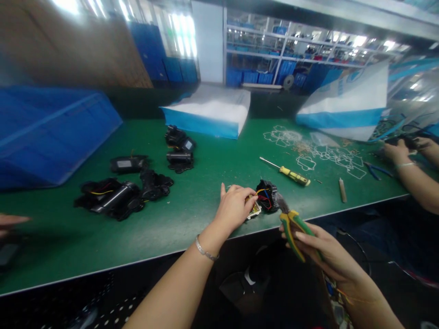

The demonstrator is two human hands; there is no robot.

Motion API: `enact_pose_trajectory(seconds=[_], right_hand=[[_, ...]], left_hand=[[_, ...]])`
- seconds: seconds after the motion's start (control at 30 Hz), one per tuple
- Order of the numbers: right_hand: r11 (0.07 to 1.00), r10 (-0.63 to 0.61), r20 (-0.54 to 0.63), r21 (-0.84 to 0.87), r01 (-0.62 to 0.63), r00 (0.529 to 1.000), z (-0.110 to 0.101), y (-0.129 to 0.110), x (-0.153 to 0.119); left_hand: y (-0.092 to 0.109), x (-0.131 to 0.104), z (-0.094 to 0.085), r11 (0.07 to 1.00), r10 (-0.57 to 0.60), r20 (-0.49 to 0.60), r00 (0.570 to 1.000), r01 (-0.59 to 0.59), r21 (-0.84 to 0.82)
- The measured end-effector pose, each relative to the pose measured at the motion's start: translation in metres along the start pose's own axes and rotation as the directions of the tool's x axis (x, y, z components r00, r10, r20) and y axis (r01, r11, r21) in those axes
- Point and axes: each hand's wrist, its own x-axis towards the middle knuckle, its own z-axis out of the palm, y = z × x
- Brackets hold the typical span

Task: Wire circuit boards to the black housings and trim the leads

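My left grip (233,206) holds a small part (254,210), apparently to steady it by the near edge of the tabletop (195,201), left of the black casing (268,196); my right grip (324,250) clasps pliers (290,217), nose toward the casing.

Tools: Two Pliers (292,224), One Screwdriver (293,175)

One pair of pliers is green and yellow, the other blue (376,171). There is one tan stick (343,191), one board (254,209) and one large bin (58,137) on the bench (206,160); bins (254,76) behind are too blurred to count. Sacks number at least two (209,107) (343,112). One black unit (269,196) lies apart; at least five more (180,158) sit to the left, too piled for an exact figure. White loops (338,157) overlap, many, uncountable. Five hands show: the person's left hand (236,205) and right hand (320,246), two co-worker hands (399,151) at right, one (12,221) at the left edge.
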Motion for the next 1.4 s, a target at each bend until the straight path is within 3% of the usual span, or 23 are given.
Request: enact_pose_trajectory(seconds=[0.13, 0.27, 0.47, 0.93, 1.4], right_hand=[[0.998, 0.005, 0.130, 0.057, -0.013, 0.991, 0.023, 0.005, 0.007], [1.000, -0.022, 0.116, 0.021, 0.020, 0.993, 0.031, 0.006, 0.016], [0.985, -0.037, 0.101, -0.163, 0.053, 0.994, 0.036, 0.003, 0.025], [0.902, -0.159, 0.105, -0.388, 0.188, 0.982, 0.036, -0.005, 0.033], [0.848, -0.192, 0.075, -0.489, 0.204, 0.978, 0.029, -0.002, 0.039]], left_hand=[[0.001, 0.000, -0.001, 1.000, -0.010, 0.037, 0.999, 0.010, -0.016], [-0.001, 0.001, -0.001, 0.999, -0.025, 0.071, 0.997, 0.027, -0.029], [-0.005, 0.002, 0.001, 1.000, 0.003, 0.036, 0.999, -0.004, 0.022], [-0.004, 0.001, 0.000, 0.998, 0.016, 0.043, 0.999, -0.018, 0.065], [-0.008, 0.003, 0.000, 0.998, 0.011, 0.053, 0.999, -0.014, 0.053]])
